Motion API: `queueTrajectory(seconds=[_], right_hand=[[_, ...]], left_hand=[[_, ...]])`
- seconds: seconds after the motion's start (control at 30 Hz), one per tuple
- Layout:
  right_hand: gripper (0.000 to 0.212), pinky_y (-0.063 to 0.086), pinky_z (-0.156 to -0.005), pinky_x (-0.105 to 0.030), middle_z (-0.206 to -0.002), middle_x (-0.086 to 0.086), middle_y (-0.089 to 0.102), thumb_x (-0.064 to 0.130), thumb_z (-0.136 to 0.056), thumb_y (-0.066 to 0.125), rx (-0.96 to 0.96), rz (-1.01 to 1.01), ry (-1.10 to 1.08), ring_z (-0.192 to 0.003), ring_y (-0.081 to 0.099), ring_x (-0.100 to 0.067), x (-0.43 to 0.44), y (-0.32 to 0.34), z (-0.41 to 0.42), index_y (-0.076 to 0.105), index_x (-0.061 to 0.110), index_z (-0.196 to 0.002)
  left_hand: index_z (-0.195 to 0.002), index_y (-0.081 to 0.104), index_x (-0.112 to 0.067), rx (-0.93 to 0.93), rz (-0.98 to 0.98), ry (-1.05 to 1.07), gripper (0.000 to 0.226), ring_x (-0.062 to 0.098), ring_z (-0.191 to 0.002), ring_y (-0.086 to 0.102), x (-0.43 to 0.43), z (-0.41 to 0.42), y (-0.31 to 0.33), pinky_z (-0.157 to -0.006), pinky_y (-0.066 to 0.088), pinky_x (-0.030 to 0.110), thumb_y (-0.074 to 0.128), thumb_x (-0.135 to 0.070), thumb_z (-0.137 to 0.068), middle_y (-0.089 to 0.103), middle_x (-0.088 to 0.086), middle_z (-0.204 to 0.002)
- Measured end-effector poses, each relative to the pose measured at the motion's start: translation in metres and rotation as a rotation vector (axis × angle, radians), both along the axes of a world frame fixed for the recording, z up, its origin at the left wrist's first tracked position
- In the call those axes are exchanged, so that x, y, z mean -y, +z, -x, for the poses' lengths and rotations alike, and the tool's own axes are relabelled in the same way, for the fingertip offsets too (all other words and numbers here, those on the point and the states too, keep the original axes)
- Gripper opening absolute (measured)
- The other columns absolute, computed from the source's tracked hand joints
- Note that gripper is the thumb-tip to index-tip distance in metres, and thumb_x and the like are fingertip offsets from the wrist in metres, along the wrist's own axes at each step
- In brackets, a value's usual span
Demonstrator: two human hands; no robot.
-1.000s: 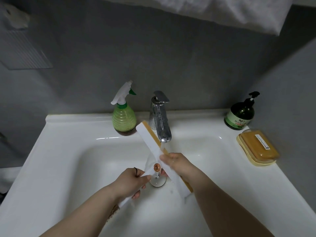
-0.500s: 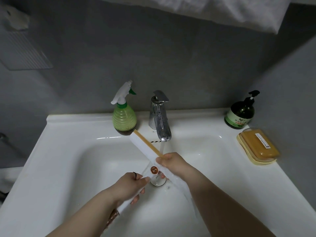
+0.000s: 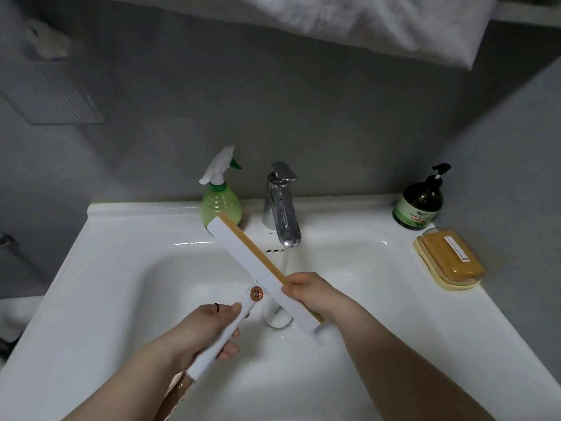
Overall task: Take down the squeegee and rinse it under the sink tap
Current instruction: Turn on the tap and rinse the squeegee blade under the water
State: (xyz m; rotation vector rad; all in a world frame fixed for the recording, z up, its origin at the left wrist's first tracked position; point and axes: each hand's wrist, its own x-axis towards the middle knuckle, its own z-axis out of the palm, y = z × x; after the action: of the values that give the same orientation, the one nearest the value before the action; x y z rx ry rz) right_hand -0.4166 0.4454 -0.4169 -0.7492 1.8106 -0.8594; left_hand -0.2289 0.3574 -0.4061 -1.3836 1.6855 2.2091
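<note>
White plastic and a tan rubber strip make up the squeegee (image 3: 258, 268), which is held over the basin of the sink (image 3: 121, 268) and just below the spout of the tap (image 3: 283, 220). A stream of water (image 3: 284, 261) runs from the spout and falls right at the blade edge, beside the right hand.

Both hands are clamped on the tool. The left hand (image 3: 209, 332) is wrapped around the handle, low and near the body, which seems to steady and steer it. The right hand (image 3: 309, 294) pinches the blade bar near its middle, fingers on the rubber edge, likely to rub that edge in the flow and keep the bar from swinging.

The blade's long axis runs on a diagonal, its far end up and left toward the green spray bottle (image 3: 220, 202), its near end down and right above the drain (image 3: 277, 319). The handle crosses it, pointing down and left toward the person. The rubber strip faces the tap side, so water meets it first. I judge the rinse to be under way, with the far end not in the stream.
</note>
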Motion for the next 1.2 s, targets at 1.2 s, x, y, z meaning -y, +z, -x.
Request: queueTrajectory(seconds=[1.2], right_hand=[[0.026,0.052,-0.048,-0.018,-0.075,0.001,0.058,0.005,-0.090,0.043,0.232,0.010,-0.250,-0.054,0.055,-0.009,-0.010,0.008,0.019,0.063,0.022,-0.093]], left_hand=[[-0.077,0.052,-0.033,0.066,0.580,-0.218,0.026,0.006,-0.057,0.048,0.004,0.034,-0.016,-0.050,0.035,0.015,0.071,-0.016,-0.075,0.052,-0.008,-0.072]])
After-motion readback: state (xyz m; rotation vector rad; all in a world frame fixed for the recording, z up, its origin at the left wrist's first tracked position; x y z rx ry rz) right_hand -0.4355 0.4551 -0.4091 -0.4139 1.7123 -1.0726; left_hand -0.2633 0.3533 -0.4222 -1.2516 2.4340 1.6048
